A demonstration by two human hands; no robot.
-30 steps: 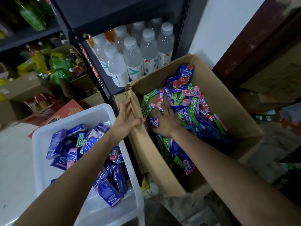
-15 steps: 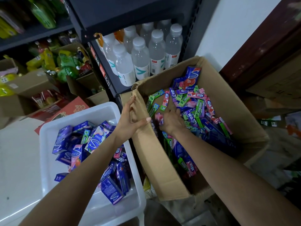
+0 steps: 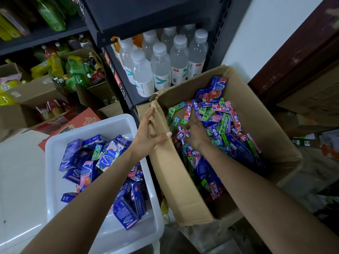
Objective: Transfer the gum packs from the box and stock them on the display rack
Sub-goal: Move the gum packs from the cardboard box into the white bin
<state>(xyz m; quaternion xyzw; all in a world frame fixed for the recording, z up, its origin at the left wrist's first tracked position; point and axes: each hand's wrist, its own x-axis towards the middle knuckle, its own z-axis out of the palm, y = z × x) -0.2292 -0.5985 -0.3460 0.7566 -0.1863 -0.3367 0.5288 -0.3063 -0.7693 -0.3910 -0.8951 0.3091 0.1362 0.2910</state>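
The right hand's (image 3: 197, 134) fingertips are buried among gum packs (image 3: 218, 123) in the box (image 3: 183, 180); its grip cannot be told. At nine o'clock, yellow packets (image 3: 7, 92) are blurred.

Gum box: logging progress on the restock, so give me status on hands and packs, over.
Left hand open, thumb and fingers on the cardboard box wall. Right hand down among the loose gum packs, pinching a pink pack. Nothing blocking.
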